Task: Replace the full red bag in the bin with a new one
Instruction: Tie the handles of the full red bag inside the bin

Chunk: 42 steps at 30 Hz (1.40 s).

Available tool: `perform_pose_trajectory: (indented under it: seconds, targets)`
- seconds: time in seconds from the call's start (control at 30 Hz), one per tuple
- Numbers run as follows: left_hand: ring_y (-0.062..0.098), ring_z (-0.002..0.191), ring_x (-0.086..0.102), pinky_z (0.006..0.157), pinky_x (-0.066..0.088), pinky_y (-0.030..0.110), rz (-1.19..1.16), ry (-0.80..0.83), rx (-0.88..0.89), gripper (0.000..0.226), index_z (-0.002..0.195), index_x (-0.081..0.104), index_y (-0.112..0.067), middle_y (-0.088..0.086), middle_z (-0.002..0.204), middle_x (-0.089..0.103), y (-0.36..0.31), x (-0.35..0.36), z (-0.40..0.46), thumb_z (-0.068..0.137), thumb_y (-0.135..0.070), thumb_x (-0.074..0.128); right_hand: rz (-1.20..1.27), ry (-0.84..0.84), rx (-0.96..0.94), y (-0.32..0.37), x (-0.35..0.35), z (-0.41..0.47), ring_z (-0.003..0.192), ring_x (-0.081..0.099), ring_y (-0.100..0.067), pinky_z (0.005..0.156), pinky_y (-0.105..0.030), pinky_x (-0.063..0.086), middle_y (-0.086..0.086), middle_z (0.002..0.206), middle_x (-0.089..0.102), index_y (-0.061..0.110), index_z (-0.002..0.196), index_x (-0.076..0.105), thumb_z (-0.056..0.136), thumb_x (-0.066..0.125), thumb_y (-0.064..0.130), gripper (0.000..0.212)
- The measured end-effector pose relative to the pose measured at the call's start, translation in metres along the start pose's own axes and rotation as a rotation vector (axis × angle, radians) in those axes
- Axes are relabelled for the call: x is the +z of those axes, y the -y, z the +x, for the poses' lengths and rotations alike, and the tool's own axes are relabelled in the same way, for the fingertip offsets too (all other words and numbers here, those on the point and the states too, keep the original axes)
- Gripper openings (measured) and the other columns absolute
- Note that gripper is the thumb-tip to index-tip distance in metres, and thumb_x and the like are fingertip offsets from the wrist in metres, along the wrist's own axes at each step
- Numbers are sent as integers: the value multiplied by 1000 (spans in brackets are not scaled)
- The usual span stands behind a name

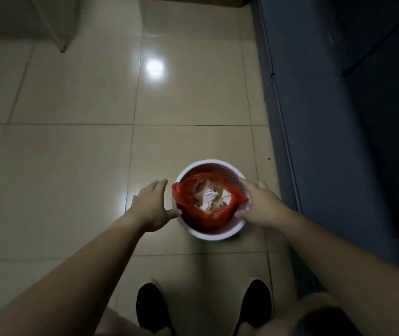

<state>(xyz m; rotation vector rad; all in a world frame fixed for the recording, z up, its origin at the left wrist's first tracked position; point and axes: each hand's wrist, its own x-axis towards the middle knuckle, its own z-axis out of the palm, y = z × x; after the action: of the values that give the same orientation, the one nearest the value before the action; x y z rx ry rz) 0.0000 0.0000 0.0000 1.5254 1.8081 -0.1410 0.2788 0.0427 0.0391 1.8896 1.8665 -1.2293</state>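
A round white bin [214, 235] stands on the tiled floor just in front of my feet. Inside it sits a red bag [188, 190] with its mouth loosely open, showing crumpled white paper and brownish waste [211, 197]. My left hand [153, 207] hovers at the bin's left rim, fingers spread, thumb touching the rim near the bag's edge. My right hand [260, 204] rests on the right rim with its fingers over the bag's right edge; whether they pinch the plastic is hidden.
A dark blue wall or door [339, 117] runs along the right, close to the bin. A pale furniture leg [59, 32] stands at the far left. My black shoes [153, 309] are below the bin. Glossy beige tiles stretch ahead and to the left.
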Motion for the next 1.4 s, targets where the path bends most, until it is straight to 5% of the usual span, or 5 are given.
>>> perform_pose_trajectory:
  seconds: [0.2,0.43,0.57,0.93,1.4]
  targets:
    - [32,152,4,119,8,57,15,-120,147,120,157,8,-30,3,167,6,22,47,48,59,-94,36,-120,-38,-84,-28,16,36,126,53,-25,102,-33,47,-6,140,41,36,156,27,78,81,28,95]
    - [21,135,36,113,27,32,-89,-326,463,61,134,57,-27,-2,145,47,24,76,85,90,-55,24,-91,-122,-312,-47,21,79,82,55,4,74,-4,38,24,86,52,28,125,71,86,79,23,40]
    - [17,106,54,90,38,24,-239,-380,437,44,104,70,-14,0,111,63,4,77,83,95,-43,38,3,-191,-315,-40,28,83,93,66,-13,91,-33,55,7,93,70,18,99,83,86,78,24,16]
    - [16,90,69,86,53,36,-1070,-176,327,22,96,70,-23,-1,88,74,-47,87,69,102,-22,49,616,-419,-233,-42,69,110,100,69,-10,89,-29,57,11,111,72,21,98,81,90,72,26,12]
    - [6,61,55,64,45,27,-917,-241,372,27,75,71,-13,-10,64,65,-54,80,86,98,-21,58,682,-395,-153,-22,81,120,78,66,-17,79,-37,53,6,78,70,28,91,71,97,48,40,26]
